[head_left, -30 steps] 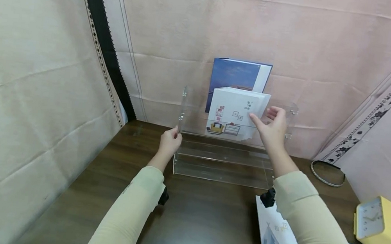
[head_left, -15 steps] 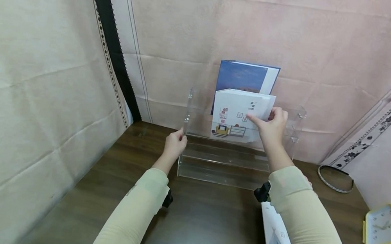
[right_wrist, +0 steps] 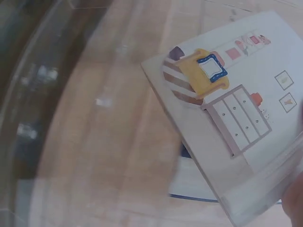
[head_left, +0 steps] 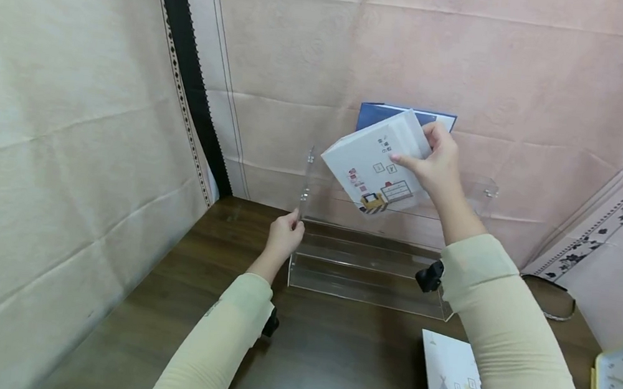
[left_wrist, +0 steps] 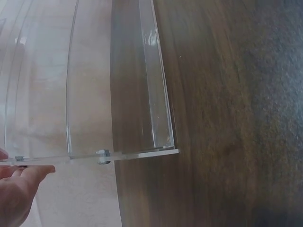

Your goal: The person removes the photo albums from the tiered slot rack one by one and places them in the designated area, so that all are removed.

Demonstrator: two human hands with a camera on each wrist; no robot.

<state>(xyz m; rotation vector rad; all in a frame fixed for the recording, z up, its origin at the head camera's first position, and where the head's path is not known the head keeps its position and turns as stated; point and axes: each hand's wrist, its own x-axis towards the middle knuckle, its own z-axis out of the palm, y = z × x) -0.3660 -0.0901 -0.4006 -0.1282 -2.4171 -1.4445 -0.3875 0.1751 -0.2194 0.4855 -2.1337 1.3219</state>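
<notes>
Dark wooden surface (head_left: 330, 346), pink cloth (head_left: 359, 49) hung behind, blue book (head_left: 372, 114) stood at the back, illustrated booklet (head_left: 453, 383) laid flat at front right, yellow clock (head_left: 622, 387) at the right edge, thin ring (head_left: 562, 306) near the right wall.

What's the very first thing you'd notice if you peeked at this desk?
Probably the white picture book with a little yellow armchair and a dresser drawn on it, tilted in the air in the right hand above the clear plastic rack. The left hand holds the rack's left side panel, and a blue book stands behind. A yellow clock sits at the desk's far right.
</notes>
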